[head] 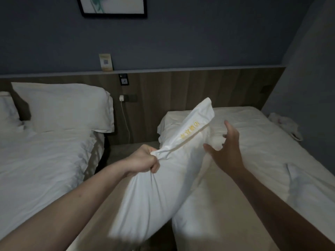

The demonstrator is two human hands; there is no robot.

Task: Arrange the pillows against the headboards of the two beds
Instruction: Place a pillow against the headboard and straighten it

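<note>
A white pillow with yellow embroidered lettering on its flap hangs over the gap between the two beds. My left hand grips a bunched fold at the pillow's upper edge. My right hand hovers just right of the flap, fingers spread, holding nothing. Another white pillow leans upright against the wooden headboard on the left bed. The edge of a further pillow shows at the far left. The right bed has a rumpled white sheet and no pillow at its head.
A narrow carpeted aisle runs between the beds. A charger and white cable hang from a wall socket above it. A small card stands on the headboard ledge. White cloth lies by the right wall.
</note>
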